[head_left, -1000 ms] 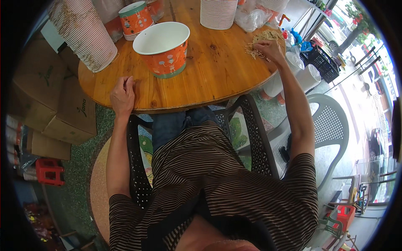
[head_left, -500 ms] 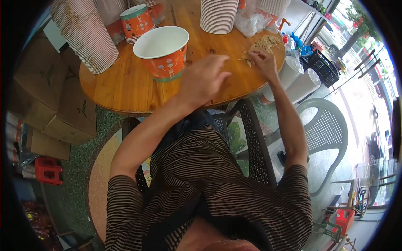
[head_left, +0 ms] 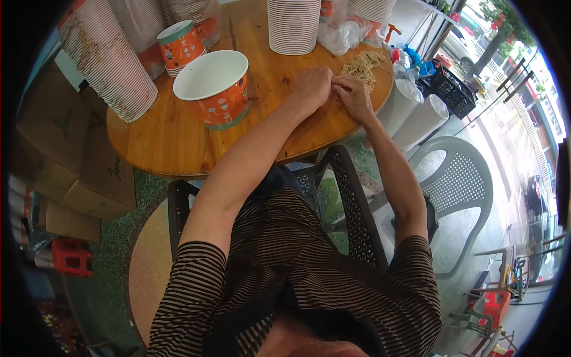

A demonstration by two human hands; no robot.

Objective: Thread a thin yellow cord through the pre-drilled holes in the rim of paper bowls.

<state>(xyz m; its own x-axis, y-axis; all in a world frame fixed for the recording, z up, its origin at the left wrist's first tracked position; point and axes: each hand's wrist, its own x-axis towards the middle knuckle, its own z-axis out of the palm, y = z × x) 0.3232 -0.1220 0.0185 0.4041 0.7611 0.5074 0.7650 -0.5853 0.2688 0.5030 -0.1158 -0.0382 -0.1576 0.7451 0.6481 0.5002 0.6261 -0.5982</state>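
On the right side of the wooden table lies a pile of thin tan strands that look like rubber bands (head_left: 364, 66). Just in front of it my two hands meet. My left hand (head_left: 313, 88) is closed, its fingers curled and mostly hidden. My right hand (head_left: 353, 99) has its fingertips pinched together against the left. Whatever is between the fingers is too small to make out. To the left stands a wide orange paper bucket (head_left: 221, 108) with a green base band and white inside, upright and touched by neither hand.
A tall leaning stack of paper buckets (head_left: 110, 65) with tan strands on it stands at the left. Behind are a smaller orange bucket (head_left: 180, 46), a white stack (head_left: 293, 27) and clear plastic bags (head_left: 342, 37). Cardboard boxes (head_left: 98, 172) and a grey chair (head_left: 455, 190) flank the table.
My left hand has moved right, away from the bucket, to meet the right hand. My right hand has drawn back from the tan pile. The view has shifted slightly.
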